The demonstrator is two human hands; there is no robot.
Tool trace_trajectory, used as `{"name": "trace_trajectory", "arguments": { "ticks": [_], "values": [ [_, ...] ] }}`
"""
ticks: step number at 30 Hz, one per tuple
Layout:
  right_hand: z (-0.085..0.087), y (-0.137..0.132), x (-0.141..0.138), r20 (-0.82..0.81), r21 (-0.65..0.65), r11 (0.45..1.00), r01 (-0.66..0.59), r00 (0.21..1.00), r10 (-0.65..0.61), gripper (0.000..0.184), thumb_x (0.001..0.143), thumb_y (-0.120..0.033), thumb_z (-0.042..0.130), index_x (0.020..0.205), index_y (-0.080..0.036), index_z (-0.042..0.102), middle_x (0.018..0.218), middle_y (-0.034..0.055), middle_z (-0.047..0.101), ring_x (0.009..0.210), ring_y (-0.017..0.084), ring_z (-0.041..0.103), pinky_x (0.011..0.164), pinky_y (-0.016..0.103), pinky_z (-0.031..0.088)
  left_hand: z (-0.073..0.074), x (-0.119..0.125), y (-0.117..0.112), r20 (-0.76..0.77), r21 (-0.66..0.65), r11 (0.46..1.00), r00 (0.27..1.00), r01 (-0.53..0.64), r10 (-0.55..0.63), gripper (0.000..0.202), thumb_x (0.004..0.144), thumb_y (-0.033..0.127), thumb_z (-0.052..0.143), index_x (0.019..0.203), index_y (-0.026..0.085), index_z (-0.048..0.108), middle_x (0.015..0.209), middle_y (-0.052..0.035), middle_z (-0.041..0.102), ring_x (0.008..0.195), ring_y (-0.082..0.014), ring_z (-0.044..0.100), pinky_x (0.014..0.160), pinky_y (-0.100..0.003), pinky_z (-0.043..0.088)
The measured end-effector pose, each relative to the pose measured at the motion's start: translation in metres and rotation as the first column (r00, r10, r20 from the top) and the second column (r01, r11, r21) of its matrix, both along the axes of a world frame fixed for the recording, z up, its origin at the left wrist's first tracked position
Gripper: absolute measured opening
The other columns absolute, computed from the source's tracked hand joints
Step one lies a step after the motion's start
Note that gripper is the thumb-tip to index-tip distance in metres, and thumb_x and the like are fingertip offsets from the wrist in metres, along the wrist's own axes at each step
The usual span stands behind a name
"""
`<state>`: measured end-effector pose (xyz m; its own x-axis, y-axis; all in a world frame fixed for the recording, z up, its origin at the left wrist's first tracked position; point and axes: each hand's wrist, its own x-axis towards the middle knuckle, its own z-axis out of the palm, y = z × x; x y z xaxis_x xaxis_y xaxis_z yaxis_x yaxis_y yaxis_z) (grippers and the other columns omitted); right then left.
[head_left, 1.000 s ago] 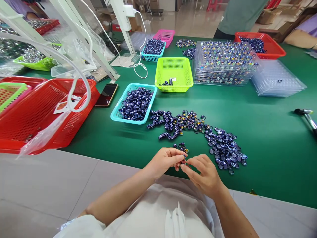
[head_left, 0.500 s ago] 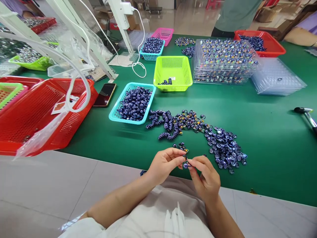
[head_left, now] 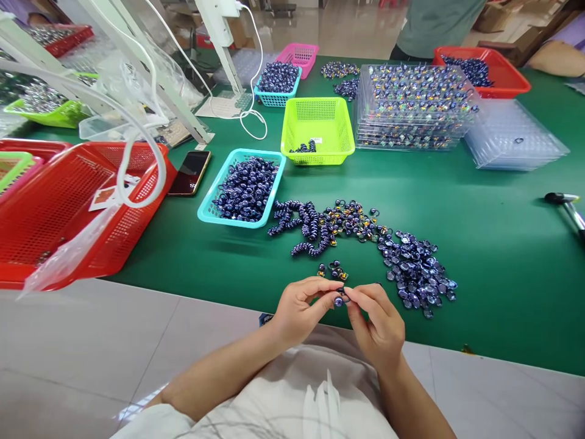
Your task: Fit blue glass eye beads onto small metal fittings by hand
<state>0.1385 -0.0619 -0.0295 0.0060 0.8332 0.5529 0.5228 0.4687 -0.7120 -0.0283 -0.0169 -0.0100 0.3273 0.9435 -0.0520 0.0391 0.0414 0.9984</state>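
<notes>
My left hand (head_left: 299, 308) and my right hand (head_left: 377, 320) meet at the near edge of the green table (head_left: 503, 244). Both pinch one small dark blue shiny bead piece (head_left: 339, 300) between their fingertips. Just beyond the fingers lie a few loose pieces (head_left: 333, 269). Further out spreads a pile of flat blue caps (head_left: 415, 271), a heap of ringed pieces (head_left: 351, 221) and curled strings of stacked beads (head_left: 306, 227).
A teal basket of blue beads (head_left: 244, 189), a lime basket (head_left: 319, 131), a phone (head_left: 189, 172) and a large red basket (head_left: 68, 207) stand to the left. Stacked clear trays (head_left: 411, 107) sit at the back. Another person (head_left: 434, 27) stands beyond. A hammer-like tool (head_left: 567, 204) lies right.
My hands have shifted slightly on the small piece, the right fingers turning upright. The view has tilted down a little. Nothing on the table has moved.
</notes>
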Motion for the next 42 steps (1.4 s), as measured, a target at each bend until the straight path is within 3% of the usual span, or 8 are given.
{"name": "trace_trajectory", "arguments": {
  "ticks": [10,14,18,23,32,38,42],
  "values": [
    [0.0,0.0,-0.002,0.101,-0.007,0.998,0.063,0.993,-0.062,0.04,0.087,-0.001,0.061,0.12,-0.023,0.063,0.097,0.0061,0.068,0.084,0.018,0.063,0.076,0.037,0.05,-0.003,-0.002,0.003,-0.063,0.274,0.961,0.998,0.022,-0.004,0.015,0.087,0.016,0.067,0.098,0.018,0.077,0.091,-0.0078,0.078,0.082,-0.0174,0.072,0.078,-0.028,0.057],
    [0.002,0.0,-0.005,0.022,-0.114,0.99,0.08,0.997,-0.078,0.029,0.09,-0.006,0.059,0.112,-0.023,0.064,0.093,0.0039,0.069,0.084,0.017,0.064,0.074,0.032,0.052,-0.006,-0.002,0.003,-0.08,0.187,0.982,0.997,0.019,-0.004,0.013,0.086,0.02,0.068,0.096,0.018,0.077,0.091,-0.0092,0.078,0.082,-0.0193,0.073,0.075,-0.028,0.059],
    [0.009,0.0,-0.005,-0.071,-0.252,0.966,0.059,0.994,-0.079,0.017,0.09,-0.011,0.058,0.101,-0.022,0.066,0.083,0.0003,0.067,0.071,0.013,0.061,0.063,0.025,0.05,-0.007,-0.001,0.0,-0.096,0.084,0.996,0.995,0.011,-0.003,0.016,0.084,0.024,0.07,0.096,0.018,0.078,0.089,-0.0087,0.079,0.079,-0.0201,0.074,0.071,-0.027,0.06],
    [0.013,0.001,-0.004,-0.094,-0.302,0.953,0.033,0.994,-0.064,0.015,0.09,-0.014,0.056,0.095,-0.022,0.068,0.08,0.0006,0.067,0.066,0.013,0.06,0.056,0.024,0.048,-0.007,0.0,-0.003,-0.114,0.015,1.0,0.994,0.003,-0.001,0.016,0.082,0.024,0.072,0.095,0.02,0.079,0.089,-0.0074,0.079,0.081,-0.0209,0.075,0.074,-0.028,0.061],
    [0.013,0.0,-0.003,-0.107,-0.33,0.944,0.018,0.993,-0.056,0.015,0.088,-0.012,0.056,0.09,-0.021,0.068,0.078,-0.0002,0.067,0.064,0.012,0.058,0.057,0.024,0.047,0.001,0.0,0.0,-0.144,0.077,0.996,0.989,0.049,-0.037,0.014,0.081,0.02,0.07,0.091,0.021,0.08,0.089,-0.0073,0.08,0.077,-0.02,0.074,0.07,-0.027,0.058],
    [0.015,0.001,-0.005,-0.155,-0.418,0.908,0.004,0.985,-0.076,0.014,0.087,-0.013,0.056,0.086,-0.021,0.068,0.074,-0.0016,0.065,0.061,0.011,0.055,0.055,0.023,0.045,-0.003,0.0,0.002,-0.141,0.171,0.981,0.988,0.092,-0.069,0.013,0.083,0.018,0.069,0.09,0.021,0.08,0.087,-0.0079,0.08,0.077,-0.02,0.073,0.072,-0.029,0.056],
    [0.014,0.002,0.007,-0.1,-0.425,0.903,-0.064,0.995,0.023,0.013,0.089,-0.013,0.056,0.089,-0.022,0.067,0.075,-0.0018,0.065,0.066,0.012,0.057,0.061,0.024,0.047,-0.004,0.001,0.001,-0.184,0.126,0.985,0.978,0.122,-0.098,0.012,0.083,0.022,0.069,0.089,0.02,0.079,0.084,-0.0073,0.079,0.074,-0.0194,0.072,0.07,-0.028,0.056]
  ]
}}
